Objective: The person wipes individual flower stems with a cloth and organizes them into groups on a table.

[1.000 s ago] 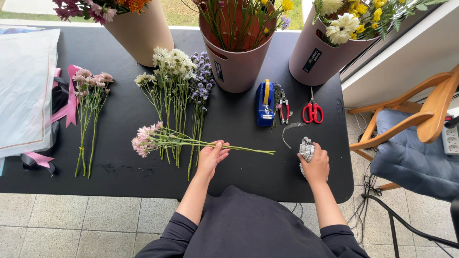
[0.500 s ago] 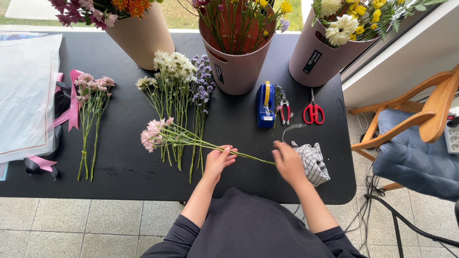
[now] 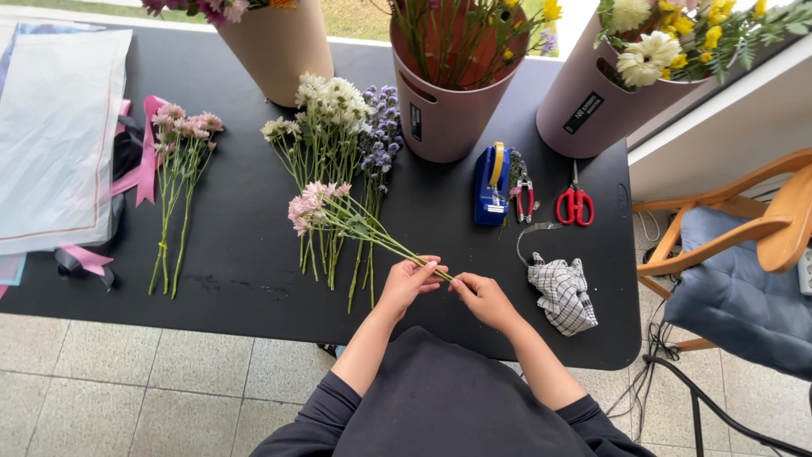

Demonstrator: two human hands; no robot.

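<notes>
Left hand: the left hand (image 3: 408, 282) has its grip pinched on the green stems of a pink flower bunch (image 3: 326, 210), near the desk's front edge.
Right hand: the right hand (image 3: 482, 298) meets it fingertip to fingertip, grip clenched on the stem ends.
Bunch: blooms point up-left, lying over the white and purple flowers (image 3: 338, 118) on the black desk (image 3: 245, 254).
Right of the hands: a checked cloth (image 3: 562, 292) lies close by; red scissors (image 3: 575, 205) and a blue tape dispenser (image 3: 491, 184) sit behind it.
Open room: bare desk stretches left of the hands to a second pink bunch (image 3: 179, 161).
Rear edge: three flower buckets (image 3: 444, 110).
</notes>
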